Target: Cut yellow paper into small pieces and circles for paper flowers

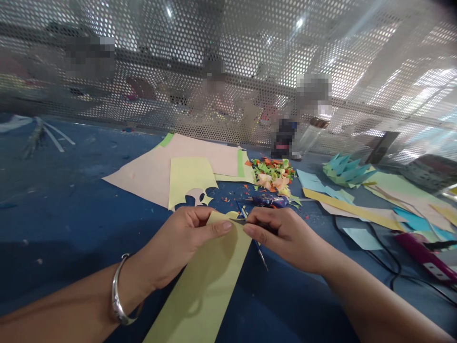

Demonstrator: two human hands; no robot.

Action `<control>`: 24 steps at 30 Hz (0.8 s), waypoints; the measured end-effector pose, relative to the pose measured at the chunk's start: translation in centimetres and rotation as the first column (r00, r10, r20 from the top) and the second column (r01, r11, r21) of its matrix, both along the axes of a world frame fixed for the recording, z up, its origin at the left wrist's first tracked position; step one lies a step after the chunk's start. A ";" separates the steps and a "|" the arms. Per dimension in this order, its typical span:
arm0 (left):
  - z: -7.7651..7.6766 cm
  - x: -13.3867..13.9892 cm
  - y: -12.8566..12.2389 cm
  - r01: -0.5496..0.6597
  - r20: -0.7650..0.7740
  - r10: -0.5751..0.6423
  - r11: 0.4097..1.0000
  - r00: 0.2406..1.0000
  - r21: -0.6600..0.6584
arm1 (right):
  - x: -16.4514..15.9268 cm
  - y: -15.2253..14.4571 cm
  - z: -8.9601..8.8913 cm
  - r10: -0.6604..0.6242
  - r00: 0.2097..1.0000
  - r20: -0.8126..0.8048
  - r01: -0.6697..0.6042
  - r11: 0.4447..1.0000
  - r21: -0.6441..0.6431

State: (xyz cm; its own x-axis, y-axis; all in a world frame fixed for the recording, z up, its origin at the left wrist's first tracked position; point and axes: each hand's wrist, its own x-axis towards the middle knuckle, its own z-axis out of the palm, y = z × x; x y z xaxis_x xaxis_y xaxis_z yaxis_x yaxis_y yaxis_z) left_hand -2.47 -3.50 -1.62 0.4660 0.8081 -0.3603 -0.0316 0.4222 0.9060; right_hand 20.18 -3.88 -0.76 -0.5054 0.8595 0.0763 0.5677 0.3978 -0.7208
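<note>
A long pale yellow-green paper strip (209, 281) runs from the front of the table up between my hands. My left hand (185, 238) pinches its upper left corner, thumb on top. At the right side of the same end, my right hand (282, 233) is closed on scissors (237, 221); only the dark blades show at the paper's edge, and the handles are mostly hidden by the fingers. Beneath the strip and right hand lies a thin blue tool (262, 257) with a metallic tip. Just beyond is a yellow sheet (193, 174) with rounded cut-outs.
A large pale paper sheet (146, 178) lies behind. Curled paper pieces (273, 174) are heaped beside a blue glue gun (270, 200). To the right are paper strips (357, 208), a spiky blue-green paper piece (348, 170), a magenta power strip (424, 257) and black cables (396, 267). Perforated metal screen (160, 105) borders the table.
</note>
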 end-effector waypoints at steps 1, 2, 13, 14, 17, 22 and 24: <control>0.0 0.0 0.0 -0.002 0.000 0.002 1.000 1.000 0.000 | 0.0 0.0 0.0 -0.001 1.000 0.002 0.001 1.000 0.002; 0.0 0.0 0.0 -0.004 0.002 0.004 1.000 1.000 -0.002 | 0.0 -0.1 0.0 -0.003 1.000 0.004 0.003 1.000 0.005; -0.1 0.4 -0.3 -0.019 0.060 0.020 1.000 0.998 -0.017 | 0.0 -0.1 -0.1 0.001 1.000 -0.008 -0.001 1.000 0.005; -0.1 0.4 -0.3 -0.020 0.055 0.021 1.000 0.998 -0.017 | 0.0 -0.1 -0.1 0.001 1.000 -0.008 -0.001 1.000 0.008; -0.2 0.3 -0.3 -0.018 0.040 0.019 1.000 0.999 -0.008 | -0.1 -0.2 -0.2 0.000 1.000 -0.004 0.000 1.000 0.014; -0.2 0.3 -0.3 -0.011 0.027 0.010 1.000 1.000 0.009 | -0.3 -0.2 -0.1 0.003 1.000 -0.001 -0.003 1.000 0.012; -0.2 0.4 -0.3 -0.010 0.020 0.009 1.000 1.000 0.006 | -0.2 -0.1 -0.1 0.004 1.000 0.003 -0.004 1.000 0.013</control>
State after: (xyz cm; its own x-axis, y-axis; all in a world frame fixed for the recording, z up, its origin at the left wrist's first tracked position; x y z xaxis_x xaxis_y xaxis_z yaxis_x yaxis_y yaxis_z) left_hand -2.09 -3.82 -1.78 0.4652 0.8148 -0.3459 -0.0533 0.4159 0.9079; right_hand 19.96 -4.00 -0.81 -0.5091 0.8564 0.0859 0.5683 0.4095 -0.7137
